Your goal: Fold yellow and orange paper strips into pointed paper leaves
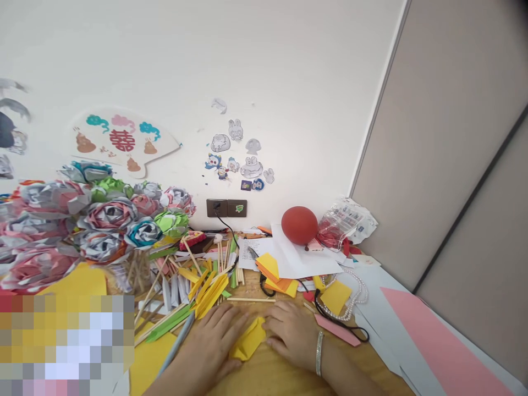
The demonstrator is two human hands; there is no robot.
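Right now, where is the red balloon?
In the head view, the red balloon sits right of centre near the wall, beyond the right hand and just left of a clear plastic bag holding something red.

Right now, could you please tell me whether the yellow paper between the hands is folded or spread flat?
Partly folded: between left hand and right hand, the yellow paper shows creases and angled edges.

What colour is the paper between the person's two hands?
The paper is yellow, seen best in the head view.
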